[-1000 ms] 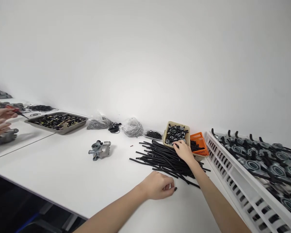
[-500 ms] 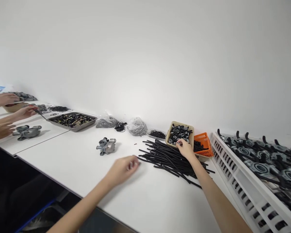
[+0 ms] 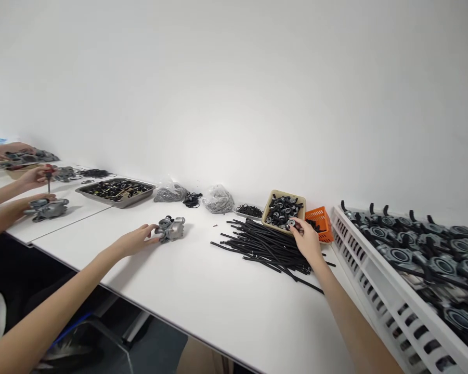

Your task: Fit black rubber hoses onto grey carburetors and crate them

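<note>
My left hand (image 3: 140, 240) has its thumb and fingers about the left side of a grey metal carburetor (image 3: 175, 229), which rests on the white table. Between the fingertips of my right hand (image 3: 307, 239) is a small round cap (image 3: 291, 223) with a pale ringed face. That hand is over the front edge of a cream basket (image 3: 268, 221) full of similar black and grey caps. Just left of it, black rubber hoses (image 3: 267, 246) lie in a loose pile.
An orange basket (image 3: 325, 226) and a white slatted crate (image 3: 374, 278) of carburetors stand at right. Along the wall are plastic bags (image 3: 218, 200) of small parts and a metal tray (image 3: 130, 201). At left, a co-worker's hand holds a screwdriver (image 3: 49, 179) over another carburetor (image 3: 50, 209).
My left hand has moved left from beside the hoses to the carburetor. My right hand has drawn slightly back, showing the cap. The co-worker's screwdriver has gone upright over their carburetor.
</note>
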The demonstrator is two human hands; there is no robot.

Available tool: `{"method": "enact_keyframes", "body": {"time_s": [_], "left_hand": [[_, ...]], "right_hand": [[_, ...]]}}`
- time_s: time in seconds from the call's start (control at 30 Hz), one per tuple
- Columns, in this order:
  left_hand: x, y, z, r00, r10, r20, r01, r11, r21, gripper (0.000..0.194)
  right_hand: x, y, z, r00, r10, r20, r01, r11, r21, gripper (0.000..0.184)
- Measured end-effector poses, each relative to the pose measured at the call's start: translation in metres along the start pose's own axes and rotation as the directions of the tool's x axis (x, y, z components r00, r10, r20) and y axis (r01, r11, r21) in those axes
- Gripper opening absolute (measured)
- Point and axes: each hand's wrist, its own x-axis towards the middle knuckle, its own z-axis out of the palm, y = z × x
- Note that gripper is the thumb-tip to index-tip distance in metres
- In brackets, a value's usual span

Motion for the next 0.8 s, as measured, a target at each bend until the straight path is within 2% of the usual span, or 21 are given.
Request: {"method": "enact_keyframes", "body": {"time_s": [0.13, 0.27, 0.37, 0.47, 0.53, 0.63, 0.7, 0.8], "left_hand": [[0.001, -0.005, -0.001, 0.996, 0.08, 0.025, -0.081, 0.997, 0.012, 0.051], [-0.02, 0.008, 0.01, 0.983, 0.181, -0.014, -0.177, 0.972, 0.155, 0.041], [-0.039, 0.036, 0.014, 0.97, 0.232, -0.07, -0.209, 0.947, 0.246, 0.041], [-0.053, 0.085, 0.006, 0.926, 0.344, -0.157, -0.309, 0.927, 0.213, 0.038], [-0.057, 0.128, 0.001, 0.853, 0.497, -0.161, -0.473, 0.865, 0.167, 0.035], [-0.056, 0.199, 0.005, 0.639, 0.744, -0.197, -0.732, 0.666, 0.141, 0.032], [-0.049, 0.243, 0.015, 0.526, 0.814, -0.246, -0.814, 0.566, 0.129, 0.033], [-0.028, 0.296, 0.033, 0.398, 0.868, -0.298, -0.887, 0.446, 0.115, 0.034]], "right_hand": [[-0.024, -0.001, -0.018, 0.999, 0.002, -0.035, -0.001, 0.999, 0.033, 0.036], [-0.044, -0.001, -0.024, 0.997, 0.049, -0.066, -0.045, 0.997, 0.062, 0.034], [-0.051, -0.006, -0.025, 0.997, 0.022, -0.07, -0.018, 0.999, 0.045, 0.033], [-0.053, -0.015, -0.025, 0.998, -0.008, -0.07, 0.011, 0.999, 0.041, 0.032], [-0.054, -0.022, -0.024, 0.998, -0.019, -0.057, 0.023, 0.998, 0.055, 0.031], [-0.056, -0.027, -0.02, 0.999, -0.025, -0.04, 0.029, 0.994, 0.101, 0.033], [-0.058, -0.027, -0.017, 0.999, 0.009, -0.045, -0.003, 0.99, 0.139, 0.035], [-0.061, -0.024, -0.012, 0.995, 0.1, -0.026, -0.092, 0.971, 0.222, 0.034]]}}
